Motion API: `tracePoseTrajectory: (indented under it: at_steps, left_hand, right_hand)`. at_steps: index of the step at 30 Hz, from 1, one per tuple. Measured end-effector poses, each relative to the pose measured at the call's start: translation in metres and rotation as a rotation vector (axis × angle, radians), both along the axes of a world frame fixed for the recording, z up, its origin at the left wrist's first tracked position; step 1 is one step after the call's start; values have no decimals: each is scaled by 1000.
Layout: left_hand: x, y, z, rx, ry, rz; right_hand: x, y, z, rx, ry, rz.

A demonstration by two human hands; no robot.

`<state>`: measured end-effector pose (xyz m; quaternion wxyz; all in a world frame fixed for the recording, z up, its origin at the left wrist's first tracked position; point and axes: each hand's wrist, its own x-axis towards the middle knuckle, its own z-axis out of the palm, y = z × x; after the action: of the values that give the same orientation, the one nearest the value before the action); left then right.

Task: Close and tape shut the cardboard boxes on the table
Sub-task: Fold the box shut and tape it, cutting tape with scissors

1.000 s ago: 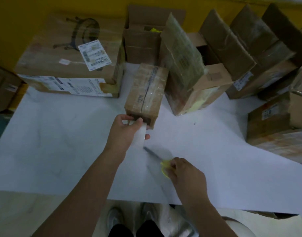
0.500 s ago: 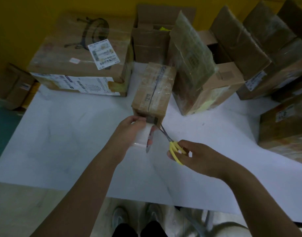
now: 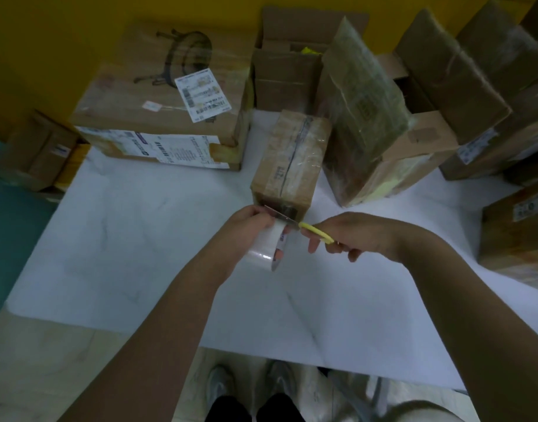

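A small closed cardboard box [image 3: 292, 156] lies on the white table [image 3: 124, 239], with clear tape along its top seam. My left hand [image 3: 246, 229] grips a roll of clear tape [image 3: 267, 248] just below the box's near end. My right hand [image 3: 356, 236] holds yellow-handled scissors [image 3: 313, 231]. Their blades reach left across the stretch of tape between the roll and the box.
A big labelled box [image 3: 170, 95] lies at the back left. An open box [image 3: 292, 62] stands behind the small one. A tall plastic-wrapped box [image 3: 365, 117] leans to its right. Several more boxes [image 3: 474, 86] crowd the right side, one [image 3: 520, 233] near the right edge.
My right hand lifted the scissors off the table and brought them up to the tape at the box's near end. The blades now lie across the tape. My left hand kept hold of the roll.
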<state>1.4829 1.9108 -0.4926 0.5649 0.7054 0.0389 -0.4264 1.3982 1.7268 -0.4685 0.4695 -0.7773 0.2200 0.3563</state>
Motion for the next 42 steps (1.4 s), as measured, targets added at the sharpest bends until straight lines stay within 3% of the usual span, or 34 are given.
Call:
tracePoseTrajectory:
  at_steps: [11, 18, 21, 28, 34, 37, 42]
  left_hand:
    - [12, 0, -2, -6, 77, -146]
    - [14, 12, 7, -101, 120, -128]
    - [11, 25, 6, -7, 69, -111]
    - [-3, 51, -4, -7, 49, 45]
    - [-14, 63, -8, 34, -129, 62]
    - [-16, 70, -8, 47, -171, 55]
    - [-14, 88, 0, 71, -252, 72]
  right_hand:
    - [2, -13, -2, -10, -86, 22]
    - [-11, -15, -9, -251, -275, 141]
    - [-25, -10, -22, -350, -333, 153]
    - [-55, 15, -53, -538, -141, 218]
    - [-49, 59, -48, -794, -343, -25]
    - [-38, 78, -37, -745, -473, -123]
    - [-1, 125, -26, -329, -611, -228]
